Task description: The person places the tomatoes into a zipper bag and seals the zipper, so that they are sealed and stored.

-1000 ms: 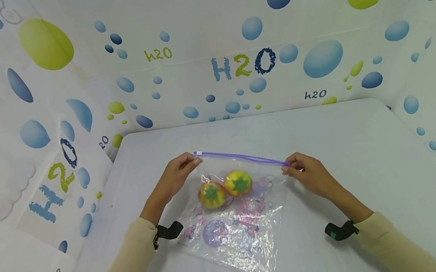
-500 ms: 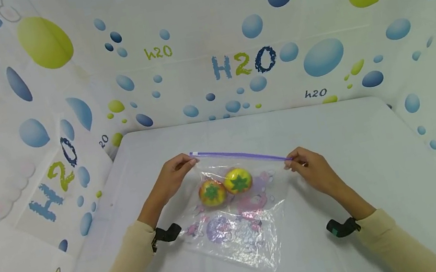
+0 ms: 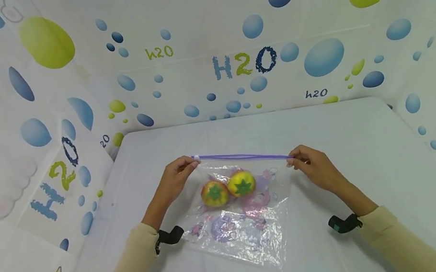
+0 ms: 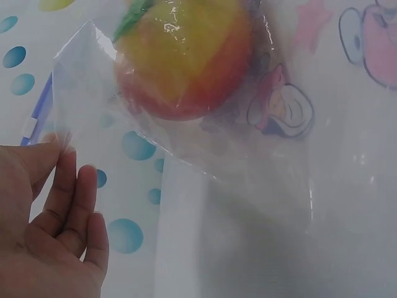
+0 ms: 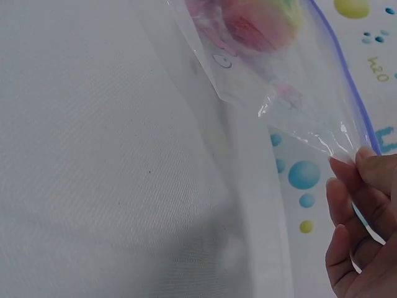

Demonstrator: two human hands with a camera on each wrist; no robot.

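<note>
Between both hands a clear plastic zip bag (image 3: 247,252) with pink and purple cartoon prints is stretched by its top corners. Its purple zip strip (image 3: 243,156) runs across the top, with a white slider (image 3: 197,158) at the left end. Two round red-and-yellow fruits with green star-shaped tops show in the bag, a redder one (image 3: 214,194) and a yellower one (image 3: 241,183) side by side. The left hand (image 3: 175,177) pinches the corner below the slider between thumb and fingers. At the opposite corner the right hand (image 3: 313,165) pinches the bag's edge by the strip's end.
A white-covered table (image 3: 354,141) lies under the bag. Printed white sheets (image 3: 179,16) with blue and green spots rise behind it and at both sides. Each wrist carries a black camera mount, the left mount (image 3: 171,235) and the right mount (image 3: 344,223).
Both hands keep their pinch on the bag's corners. The bag and fruits have shifted slightly right, and the right end of the zip strip sits a little higher than a second ago.
</note>
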